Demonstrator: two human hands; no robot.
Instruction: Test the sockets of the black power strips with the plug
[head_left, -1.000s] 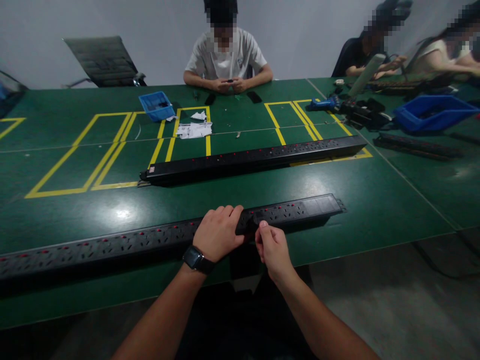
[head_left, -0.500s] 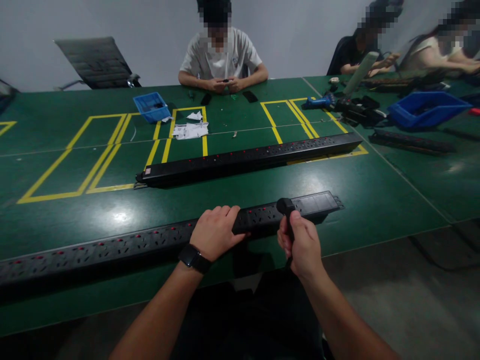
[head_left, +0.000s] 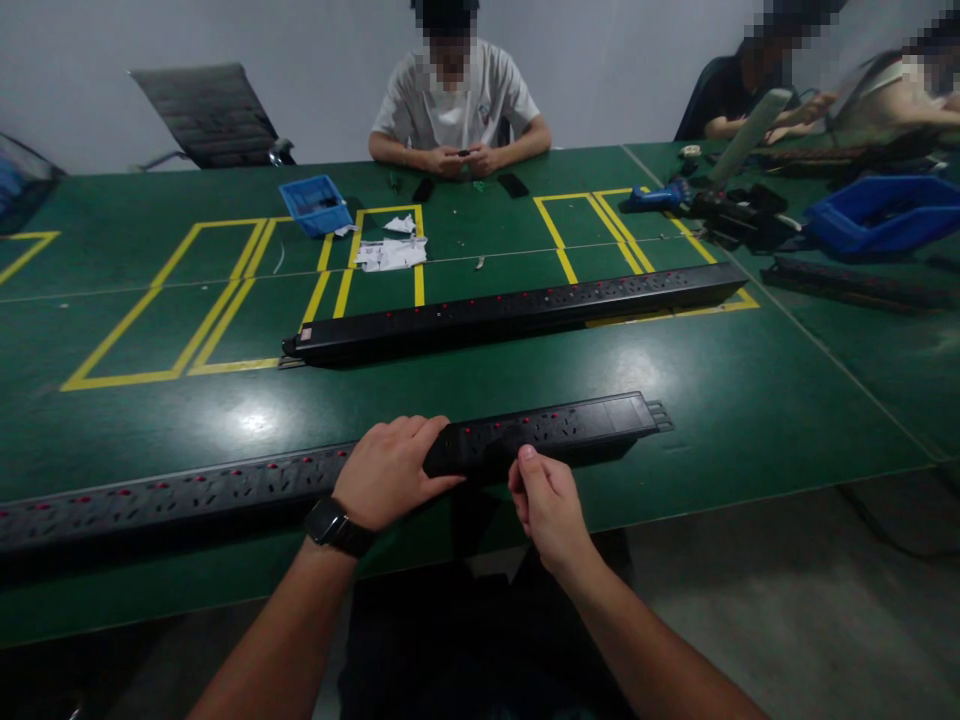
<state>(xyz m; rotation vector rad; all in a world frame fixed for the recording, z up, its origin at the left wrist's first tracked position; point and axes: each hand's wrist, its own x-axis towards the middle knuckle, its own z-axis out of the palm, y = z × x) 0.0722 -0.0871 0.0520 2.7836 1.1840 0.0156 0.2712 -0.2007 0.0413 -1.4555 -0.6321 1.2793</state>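
Note:
A long black power strip with rows of sockets and red lights lies along the near edge of the green table, its left part running out of view. My left hand, wearing a black watch, is wrapped over the strip near the middle. Just right of it, my right hand is closed around a black plug, pressed close over the sockets. Dark on dark, the plug blends into the strip, and I cannot tell whether its pins are in a socket.
A second black power strip lies farther back, across yellow tape outlines. Behind it are a blue bin, white paper scraps and a person seated opposite. To the right are a larger blue bin and more people.
My right hand has moved left and lower along the strip with the plug. The near strip and my left hand have shifted left. The view has turned slightly.

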